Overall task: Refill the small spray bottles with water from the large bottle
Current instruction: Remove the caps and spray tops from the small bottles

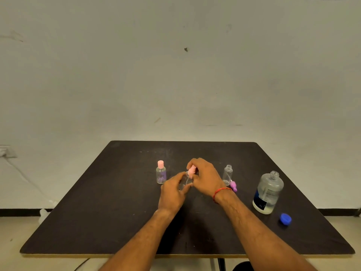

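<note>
- Where the view looks forward and down, a pale wall fills the upper half, and the dark table lies below it.
- The big bottle stands upright on the right side of the table. Its neck is uncapped, it carries a dark label, and it is partly full of clear liquid.
- Your right hand sits near the table's middle. Its fingertips are curled and pinch the pink head. A red thread circles the wrist.
- Your left hand sits just beside the right hand, lower and to the left. Its fingers and thumb are wrapped round the held bottle.
- The held bottle is small and clear, between your two hands at the middle of the table. The fingers hide its base, so you cannot tell whether it rests on the table. Its fill level is not readable.
- The capped bottle stands upright to the left of your hands, apart from them. It is clear and closed with a pink cap.
- The open bottle stands to the right of your right hand, between that hand and the big bottle. Its neck is bare.
- The blue cap lies on the table near the big bottle, on the side closer to you and to its right.
- The purple head lies on its side at the foot of the open bottle, just beside your right wrist.
- The pink head stands at the neck of the held bottle. You cannot tell whether it is threaded on or loose.
</note>
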A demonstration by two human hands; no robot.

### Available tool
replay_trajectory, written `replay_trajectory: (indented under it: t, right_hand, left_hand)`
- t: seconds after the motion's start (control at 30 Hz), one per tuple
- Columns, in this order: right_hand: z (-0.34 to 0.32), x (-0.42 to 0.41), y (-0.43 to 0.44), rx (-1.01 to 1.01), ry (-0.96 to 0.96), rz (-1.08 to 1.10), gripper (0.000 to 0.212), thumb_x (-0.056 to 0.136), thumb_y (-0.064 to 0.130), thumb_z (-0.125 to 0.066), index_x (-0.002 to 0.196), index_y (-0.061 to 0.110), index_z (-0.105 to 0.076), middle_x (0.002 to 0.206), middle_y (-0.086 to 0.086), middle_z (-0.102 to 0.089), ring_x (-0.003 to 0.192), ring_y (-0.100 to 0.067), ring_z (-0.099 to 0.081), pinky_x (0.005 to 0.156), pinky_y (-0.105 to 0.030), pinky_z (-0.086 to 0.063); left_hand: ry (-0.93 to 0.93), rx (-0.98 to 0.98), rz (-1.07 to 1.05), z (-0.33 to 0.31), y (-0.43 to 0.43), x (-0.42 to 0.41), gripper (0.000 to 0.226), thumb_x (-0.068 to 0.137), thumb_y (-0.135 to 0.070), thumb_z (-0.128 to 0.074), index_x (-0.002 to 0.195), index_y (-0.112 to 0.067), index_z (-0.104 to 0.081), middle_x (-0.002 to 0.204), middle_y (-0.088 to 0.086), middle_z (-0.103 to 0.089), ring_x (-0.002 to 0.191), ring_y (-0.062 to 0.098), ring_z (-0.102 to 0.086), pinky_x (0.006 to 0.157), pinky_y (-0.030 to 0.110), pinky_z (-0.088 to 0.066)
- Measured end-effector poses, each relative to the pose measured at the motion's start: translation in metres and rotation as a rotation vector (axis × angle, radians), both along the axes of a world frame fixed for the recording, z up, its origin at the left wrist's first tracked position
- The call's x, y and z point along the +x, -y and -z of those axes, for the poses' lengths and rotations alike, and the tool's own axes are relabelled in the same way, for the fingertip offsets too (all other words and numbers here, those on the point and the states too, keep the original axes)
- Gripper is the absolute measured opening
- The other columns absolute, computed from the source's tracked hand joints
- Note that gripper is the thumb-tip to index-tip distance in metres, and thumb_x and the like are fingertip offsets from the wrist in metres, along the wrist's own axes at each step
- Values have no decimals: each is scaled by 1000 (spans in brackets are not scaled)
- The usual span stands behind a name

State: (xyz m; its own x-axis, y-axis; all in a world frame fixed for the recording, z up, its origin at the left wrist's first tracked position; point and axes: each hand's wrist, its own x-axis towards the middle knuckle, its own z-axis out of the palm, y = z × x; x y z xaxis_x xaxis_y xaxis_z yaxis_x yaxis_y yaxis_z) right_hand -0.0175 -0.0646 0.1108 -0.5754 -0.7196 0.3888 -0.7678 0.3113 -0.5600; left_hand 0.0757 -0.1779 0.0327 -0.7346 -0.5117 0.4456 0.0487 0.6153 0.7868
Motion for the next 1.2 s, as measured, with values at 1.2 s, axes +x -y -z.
replay_trajectory:
  t: [1.2]
  right_hand:
    - [-9,9,-8,-11,54,62,30,82,27,-70,110,31,-58,98,8,-59,87,-9,-58,77,-20,-51]
  left_hand:
    - [8,1,-21,3,-3,0,35,89,-23,-78,122,-31,-70,100,-19,-70,98,-6,-65,84,11,-53]
